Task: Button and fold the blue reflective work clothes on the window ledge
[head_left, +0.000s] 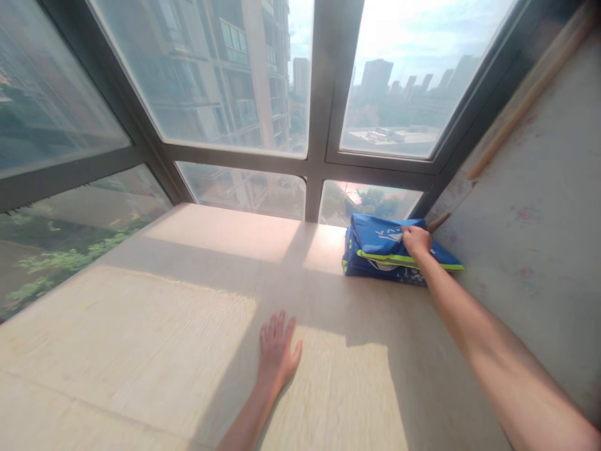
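Note:
A stack of folded blue cloth (375,235) with bright yellow-green edging and white print lies at the back right of the pale wooden surface (178,332), against the window. My right hand (417,241) has its fingers closed on the top layer of the stack, near the white lettering. One corner of that layer points right, toward the wall. Flat on the wooden surface, near the front middle, rests my left hand (278,351) with its fingers spread and nothing in it.
Grey window frames (319,94) rise behind and to the left of the surface. A patterned wall (530,238) stands close on the right, with a wooden strip (530,100) along it. Sunlight and shadows cross the surface.

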`<state>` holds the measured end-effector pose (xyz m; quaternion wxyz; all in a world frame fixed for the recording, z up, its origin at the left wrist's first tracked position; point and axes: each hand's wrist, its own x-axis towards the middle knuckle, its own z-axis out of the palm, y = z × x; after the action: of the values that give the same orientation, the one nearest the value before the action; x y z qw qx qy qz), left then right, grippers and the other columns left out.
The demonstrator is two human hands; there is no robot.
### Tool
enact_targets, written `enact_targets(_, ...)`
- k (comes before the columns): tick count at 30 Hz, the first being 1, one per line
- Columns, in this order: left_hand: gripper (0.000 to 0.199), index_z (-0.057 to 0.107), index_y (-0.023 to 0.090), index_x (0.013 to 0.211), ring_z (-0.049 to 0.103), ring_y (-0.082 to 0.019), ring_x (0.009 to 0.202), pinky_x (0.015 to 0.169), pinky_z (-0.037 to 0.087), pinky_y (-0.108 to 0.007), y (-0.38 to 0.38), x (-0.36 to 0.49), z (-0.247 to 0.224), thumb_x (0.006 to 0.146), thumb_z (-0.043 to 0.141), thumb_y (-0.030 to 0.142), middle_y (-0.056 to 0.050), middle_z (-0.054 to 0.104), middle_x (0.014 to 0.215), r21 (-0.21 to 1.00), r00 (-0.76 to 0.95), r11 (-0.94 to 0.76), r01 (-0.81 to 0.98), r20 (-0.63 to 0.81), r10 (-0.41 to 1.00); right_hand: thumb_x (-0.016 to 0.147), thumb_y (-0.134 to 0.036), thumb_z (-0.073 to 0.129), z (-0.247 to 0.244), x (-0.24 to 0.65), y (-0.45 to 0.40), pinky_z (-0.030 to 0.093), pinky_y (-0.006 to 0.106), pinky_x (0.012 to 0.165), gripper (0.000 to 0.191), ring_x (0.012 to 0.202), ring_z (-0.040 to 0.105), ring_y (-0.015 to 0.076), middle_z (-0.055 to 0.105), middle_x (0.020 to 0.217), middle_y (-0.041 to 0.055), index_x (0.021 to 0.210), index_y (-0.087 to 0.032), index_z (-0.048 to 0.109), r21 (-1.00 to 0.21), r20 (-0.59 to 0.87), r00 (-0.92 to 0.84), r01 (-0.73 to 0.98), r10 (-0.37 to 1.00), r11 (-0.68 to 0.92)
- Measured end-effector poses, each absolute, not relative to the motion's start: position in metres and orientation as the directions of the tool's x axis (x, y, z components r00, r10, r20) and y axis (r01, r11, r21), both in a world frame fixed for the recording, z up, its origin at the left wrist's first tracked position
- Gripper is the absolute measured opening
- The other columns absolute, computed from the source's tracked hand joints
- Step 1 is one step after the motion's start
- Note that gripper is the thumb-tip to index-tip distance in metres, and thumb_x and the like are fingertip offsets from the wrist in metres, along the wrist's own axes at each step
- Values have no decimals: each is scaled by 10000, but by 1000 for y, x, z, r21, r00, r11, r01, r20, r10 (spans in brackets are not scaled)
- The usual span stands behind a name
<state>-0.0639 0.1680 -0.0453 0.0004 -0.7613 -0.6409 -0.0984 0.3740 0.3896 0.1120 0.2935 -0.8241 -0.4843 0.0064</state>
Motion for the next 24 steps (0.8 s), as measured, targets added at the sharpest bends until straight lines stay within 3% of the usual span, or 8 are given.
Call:
enact_targets(5,537,532,246,1436,323,-337,1446,1192,188,-572,168,-64,-47,902,552,302,-116,419,1563,121,163,-184,975,168,972,873,-419,632,177,362,387,377,311,724,371,793,616,184,754,921,183,1008,-107,780,-504,454,450,841,769,-195)
enact_targets(10,520,538,238,1432,335,-351,1437,1176,203,-579,168,-65,-46,922,526,344,-133,432,1550,143,170,-195,970,171,971,871,-408,663,254,328,371,445,273,767,342,821,661,174,759,949,96,1053,-134,755,-502,671,340,863,660,66)
enact_targets(14,515,540,223,1425,329,-348,1440,1170,204,-577,167,-66,-43,930,512,363,-148,419,1551,172,185,-211,962,154,971,887,-457,643,315,280,348,462,304,781,382,816,653,182,730,887,80,1004,-104,730,-392,812,239,899,533,194)
enact_targets(19,498,548,208,1405,335,-342,1443,1177,209,-583,164,-68,-38,932,511,360,-148,435,1540,237,175,-213,948,171,970,979,-544,474,350,219,327,423,307,788,494,817,624,180,675,811,49,906,-114,704,-217,830,60,951,554,221)
enact_targets(22,422,612,222,1322,377,-323,1429,1198,227,-557,163,-73,-34,922,506,308,-117,504,1489,364,167,-214,907,157,973,1020,-577,359,351,194,321,373,275,733,611,766,607,172,665,758,63,809,-107,687,-161,781,12,970,624,182)
enact_targets(24,376,658,265,1252,468,-299,1370,1181,313,-497,161,-74,-29,916,489,248,-93,581,1406,457,167,-201,867,115,979,1031,-578,325,346,180,318,337,269,690,631,736,599,176,676,748,79,782,-126,688,-172,729,22,973,685,152)
